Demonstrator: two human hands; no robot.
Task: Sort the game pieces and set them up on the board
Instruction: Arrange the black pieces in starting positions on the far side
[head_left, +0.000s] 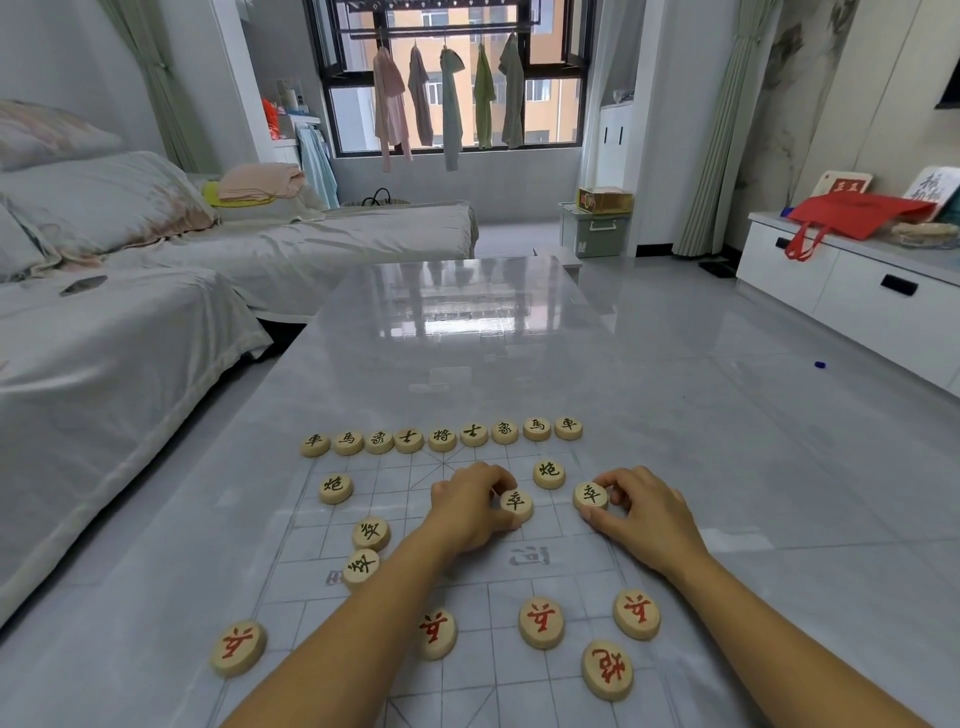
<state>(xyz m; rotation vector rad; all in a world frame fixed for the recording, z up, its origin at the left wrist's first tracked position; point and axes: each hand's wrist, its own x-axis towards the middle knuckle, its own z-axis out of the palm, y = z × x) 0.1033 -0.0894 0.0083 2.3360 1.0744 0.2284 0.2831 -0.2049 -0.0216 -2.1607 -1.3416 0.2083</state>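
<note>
A black-lettered piece (517, 505) was pinched at its rim by the curled fingers of the left grip (470, 506), over the far half of the board (400, 499). A second black-lettered piece (590, 494) was clamped in the same way by the right grip (644, 514), near the board's right edge. Whether either piece was lifted off the board could not be told. A row of nine black-lettered pieces (441, 436) was lined up along the far edge, with two cannon pieces (335, 487) set just in front of it. Two more black pieces (371, 533) were laid close together at the left. Five red-lettered pieces (541, 622) were spread along the near side, the leftmost one on the grey tabletop (675, 415) beside the board.
</note>
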